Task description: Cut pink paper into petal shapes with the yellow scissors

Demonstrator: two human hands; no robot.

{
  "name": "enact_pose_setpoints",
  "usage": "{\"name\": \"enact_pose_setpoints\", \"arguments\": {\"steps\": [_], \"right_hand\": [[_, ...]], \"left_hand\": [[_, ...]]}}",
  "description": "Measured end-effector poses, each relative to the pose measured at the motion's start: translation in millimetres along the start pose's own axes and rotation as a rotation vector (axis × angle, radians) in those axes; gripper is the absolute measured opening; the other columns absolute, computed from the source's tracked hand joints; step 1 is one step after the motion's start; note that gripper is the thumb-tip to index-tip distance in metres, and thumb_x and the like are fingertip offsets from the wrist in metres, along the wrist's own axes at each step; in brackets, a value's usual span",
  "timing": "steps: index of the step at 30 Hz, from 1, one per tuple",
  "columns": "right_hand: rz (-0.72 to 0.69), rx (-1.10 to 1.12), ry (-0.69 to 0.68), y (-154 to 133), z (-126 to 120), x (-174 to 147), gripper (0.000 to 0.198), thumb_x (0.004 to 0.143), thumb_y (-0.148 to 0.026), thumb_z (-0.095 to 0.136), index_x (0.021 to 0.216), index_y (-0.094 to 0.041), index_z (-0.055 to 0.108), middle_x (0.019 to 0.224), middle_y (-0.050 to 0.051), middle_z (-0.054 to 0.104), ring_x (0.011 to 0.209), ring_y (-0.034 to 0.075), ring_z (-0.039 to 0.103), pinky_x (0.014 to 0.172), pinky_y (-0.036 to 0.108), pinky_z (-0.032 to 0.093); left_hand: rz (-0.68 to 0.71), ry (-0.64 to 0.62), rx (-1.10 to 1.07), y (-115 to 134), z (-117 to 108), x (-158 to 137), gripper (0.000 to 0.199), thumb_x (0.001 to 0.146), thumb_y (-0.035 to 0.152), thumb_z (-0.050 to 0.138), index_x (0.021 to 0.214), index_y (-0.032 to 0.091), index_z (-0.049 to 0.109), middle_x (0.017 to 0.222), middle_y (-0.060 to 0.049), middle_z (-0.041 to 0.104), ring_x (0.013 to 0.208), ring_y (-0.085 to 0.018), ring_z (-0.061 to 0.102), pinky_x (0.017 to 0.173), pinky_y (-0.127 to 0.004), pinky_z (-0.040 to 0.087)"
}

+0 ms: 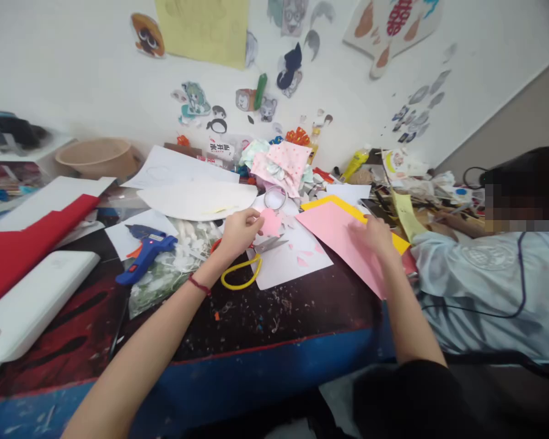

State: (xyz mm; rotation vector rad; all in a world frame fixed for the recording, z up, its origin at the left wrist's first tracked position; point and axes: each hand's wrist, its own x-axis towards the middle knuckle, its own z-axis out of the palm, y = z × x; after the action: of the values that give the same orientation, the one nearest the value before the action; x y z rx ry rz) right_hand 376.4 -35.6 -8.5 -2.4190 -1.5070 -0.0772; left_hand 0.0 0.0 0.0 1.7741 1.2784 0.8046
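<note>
The left hand [238, 231] clamped its grip on the pink cutout [271, 223] at frame centre; the right hand [377, 236], closure unclear, touched the pink sheet [332, 227] right of centre. Paper handling appeared underway; the next move called for clearance from the scissors [271, 244].

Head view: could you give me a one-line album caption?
Left hand pinching a small pink paper piece, right hand at a larger pink sheet, scissors nearby.
</note>
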Motion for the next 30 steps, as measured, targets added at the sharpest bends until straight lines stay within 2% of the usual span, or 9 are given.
{"name": "enact_pose_setpoints", "arguments": {"steps": [1, 3, 5, 12, 19, 22, 26, 28, 30], "right_hand": [[0.027, -0.016, -0.047, 10, 2, 8, 0.063, 0.09, -0.046, 0.061, 0.134, -0.002, 0.053, 0.131, 0.029, 0.058, 0.123, 0.039, 0.057, 0.103, 0.057, 0.045], [0.059, -0.044, -0.128, 24, 5, 22, 0.046, 0.093, -0.043, 0.062, 0.129, -0.015, 0.058, 0.132, 0.014, 0.061, 0.119, 0.027, 0.061, 0.101, 0.051, 0.052], [0.068, -0.043, -0.212, 32, 8, 34, 0.04, 0.094, -0.04, 0.061, 0.127, -0.018, 0.059, 0.13, 0.01, 0.062, 0.113, 0.023, 0.064, 0.096, 0.046, 0.056], [0.071, 0.013, -0.447, 47, 2, 64, 0.037, 0.094, -0.04, 0.061, 0.123, -0.017, 0.062, 0.128, 0.008, 0.063, 0.112, 0.025, 0.064, 0.093, 0.044, 0.057], [0.064, 0.174, -0.435, 51, -12, 53, 0.039, 0.094, -0.039, 0.061, 0.126, -0.017, 0.06, 0.128, 0.009, 0.063, 0.112, 0.024, 0.064, 0.093, 0.045, 0.057], [-0.005, 0.304, -0.368, 47, -33, 42, 0.039, 0.093, -0.04, 0.063, 0.122, -0.015, 0.062, 0.12, 0.009, 0.066, 0.103, 0.021, 0.067, 0.087, 0.041, 0.059], [-0.168, 0.474, -0.223, 28, -81, 23, 0.05, 0.075, -0.05, 0.078, 0.111, -0.015, 0.07, 0.098, 0.008, 0.075, 0.08, 0.02, 0.069, 0.068, 0.03, 0.055], [-0.248, 0.521, -0.173, 11, -112, 11, 0.046, 0.076, -0.053, 0.075, 0.106, -0.018, 0.074, 0.094, 0.007, 0.077, 0.075, 0.019, 0.068, 0.064, 0.029, 0.052], [-0.337, 0.525, -0.126, -13, -144, -2, 0.036, 0.075, -0.051, 0.075, 0.096, -0.021, 0.078, 0.089, 0.004, 0.077, 0.073, 0.018, 0.066, 0.062, 0.028, 0.048]], "left_hand": [[0.001, -0.004, -0.005, 0, 0, 0, 0.033, 0.097, 0.038, 0.061, 0.121, 0.014, 0.062, 0.116, -0.009, 0.067, 0.098, -0.02, 0.067, 0.084, -0.04, 0.059], [0.005, -0.007, -0.016, -1, 1, -1, 0.034, 0.097, 0.038, 0.061, 0.121, 0.014, 0.062, 0.115, -0.009, 0.067, 0.097, -0.02, 0.067, 0.084, -0.04, 0.059], [0.014, -0.01, -0.023, -1, 1, -1, 0.034, 0.097, 0.038, 0.06, 0.121, 0.014, 0.062, 0.115, -0.009, 0.066, 0.097, -0.02, 0.067, 0.084, -0.04, 0.059], [0.066, -0.075, -0.034, -6, 4, 1, 0.034, 0.096, 0.037, 0.061, 0.121, 0.015, 0.062, 0.118, -0.009, 0.066, 0.1, -0.021, 0.067, 0.086, -0.041, 0.059], [0.053, -0.099, -0.096, -10, 9, 3, 0.032, 0.098, 0.038, 0.059, 0.118, 0.014, 0.062, 0.111, -0.008, 0.067, 0.092, -0.018, 0.067, 0.08, -0.037, 0.059], [0.116, -0.098, -0.1, -8, 9, 2, 0.027, 0.098, 0.039, 0.059, 0.103, 0.013, 0.065, 0.09, -0.003, 0.067, 0.073, -0.012, 0.064, 0.066, -0.028, 0.057], [0.287, -0.059, -0.076, 3, 11, -5, 0.029, 0.093, 0.038, 0.062, 0.074, 0.015, 0.064, 0.061, 0.001, 0.061, 0.053, -0.009, 0.054, 0.05, -0.022, 0.045], [0.403, -0.004, -0.046, 14, 12, -10, 0.027, 0.09, 0.037, 0.065, 0.072, 0.017, 0.066, 0.066, -0.002, 0.067, 0.06, -0.012, 0.058, 0.057, -0.026, 0.047], [0.528, 0.074, -0.005, 32, 10, -17, 0.02, 0.087, 0.037, 0.067, 0.077, 0.02, 0.07, 0.085, -0.005, 0.074, 0.08, -0.017, 0.063, 0.076, -0.032, 0.051]]}}
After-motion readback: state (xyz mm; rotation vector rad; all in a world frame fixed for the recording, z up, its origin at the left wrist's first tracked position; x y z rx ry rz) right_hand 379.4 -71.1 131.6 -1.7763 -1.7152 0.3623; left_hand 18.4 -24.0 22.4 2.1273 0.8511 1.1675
